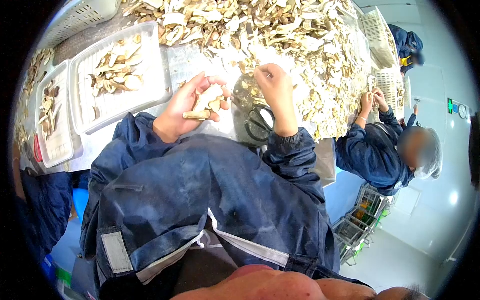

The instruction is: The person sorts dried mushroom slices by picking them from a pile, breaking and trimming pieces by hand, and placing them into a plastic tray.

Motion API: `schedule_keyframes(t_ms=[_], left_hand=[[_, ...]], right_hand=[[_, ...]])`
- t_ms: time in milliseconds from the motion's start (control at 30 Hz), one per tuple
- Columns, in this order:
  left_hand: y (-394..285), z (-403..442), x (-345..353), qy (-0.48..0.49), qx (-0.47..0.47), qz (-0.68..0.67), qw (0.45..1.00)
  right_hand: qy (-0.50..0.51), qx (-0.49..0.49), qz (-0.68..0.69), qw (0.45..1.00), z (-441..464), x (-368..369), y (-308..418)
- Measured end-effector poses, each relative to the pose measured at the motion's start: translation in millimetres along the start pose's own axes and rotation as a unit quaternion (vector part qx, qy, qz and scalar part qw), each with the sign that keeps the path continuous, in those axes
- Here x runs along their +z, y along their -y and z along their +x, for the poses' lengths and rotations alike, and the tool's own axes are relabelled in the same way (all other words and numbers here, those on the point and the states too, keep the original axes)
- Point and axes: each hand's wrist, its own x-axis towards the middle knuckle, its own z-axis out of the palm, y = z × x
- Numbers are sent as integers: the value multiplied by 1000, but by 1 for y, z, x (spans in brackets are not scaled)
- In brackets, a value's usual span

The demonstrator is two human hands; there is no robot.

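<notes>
Your left hand point(181, 106) is cradling cream-and-tan, flat, dried-looking mushroom slices point(208, 98), its grip loosely grasping them; your right hand point(278, 89) is hanging with bent fingers, contents impossible to tell; the slices are probably handling light, stiff, brittle, favouring gentle broad-face holds.

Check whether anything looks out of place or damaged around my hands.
I see no clear damage. The one thing that stands out is a black looped item, perhaps scissors, lying beside the wrist of your right hand: it looks odd, being dark near so many pale slices.
</notes>
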Motion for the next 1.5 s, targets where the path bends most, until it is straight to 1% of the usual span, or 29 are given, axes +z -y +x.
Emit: schedule_keyframes(t_ms=[67, 167, 267, 467, 567, 667, 700, 800, 833, 867, 933, 967, 1067, 1167, 1233, 1267, 1300, 1367, 1467, 1500], left_hand=[[0, 0, -3, 1, -9, 7, 1000], [0, 1, -1, -2, -23, -2, 1000], [0, 0, -2, -13, -12, 2, 1000], [-1, 0, -1, -30, -19, -1, 999], [-2, 0, -4, -24, -23, -6, 999], [-1, 1, -4, -32, -17, 1, 999], [-1, 1, -3, -33, -16, 3, 999], [-1, 1, 0, -48, -16, 8, 999], [-1, 1, 3, -60, -17, 9, 998], [-1, 1, 4, -73, -19, 11, 997], [-1, 1, 4, -67, -18, 16, 997], [-1, 1, 4, -64, -17, 18, 998], [-1, 1, 4, -67, -17, 23, 997], [-2, 0, 0, -35, -22, 31, 999], [-2, -1, 1, -42, -26, 28, 998], [-2, -1, 2, -46, -30, 26, 998], [-1, -1, 2, -41, -35, 21, 998], [-1, 0, 3, -29, -41, 14, 999], [-2, -2, 4, -44, -45, 22, 998], [-2, -1, 4, -49, -41, 17, 998]], right_hand=[[-9, -40, 5, 999, -3, 8, 1], [7, -25, -92, 995, 0, 16, 13], [-6, -70, -141, 987, 1, 28, 11], [-5, -130, -149, 980, -6, 26, 4], [-26, -70, -23, 997, -6, 21, 2], [-96, -25, -26, 995, 1, 2, -9], [-105, -12, -30, 994, 3, -5, -13], [-44, 86, 8, 995, -5, -18, -8], [-7, 70, 31, 997, -8, -14, -12], [-3, 45, 1, 999, -12, -9, -11], [5, -5, -58, 998, -19, 2, -5], [-3, -13, -76, 997, -21, 8, -3], [16, -11, -94, 995, -21, 18, -5], [47, 49, -7, 998, -19, 13, 0], [79, 69, 124, 987, -20, 4, 11], [95, 81, 190, 974, -22, -1, 19], [139, 86, 262, 951, -25, -3, 28], [221, 91, 400, 885, -27, -1, 44], [154, 13, 248, 956, -9, 1, 42], [97, 57, 151, 982, 3, 1, 40]])
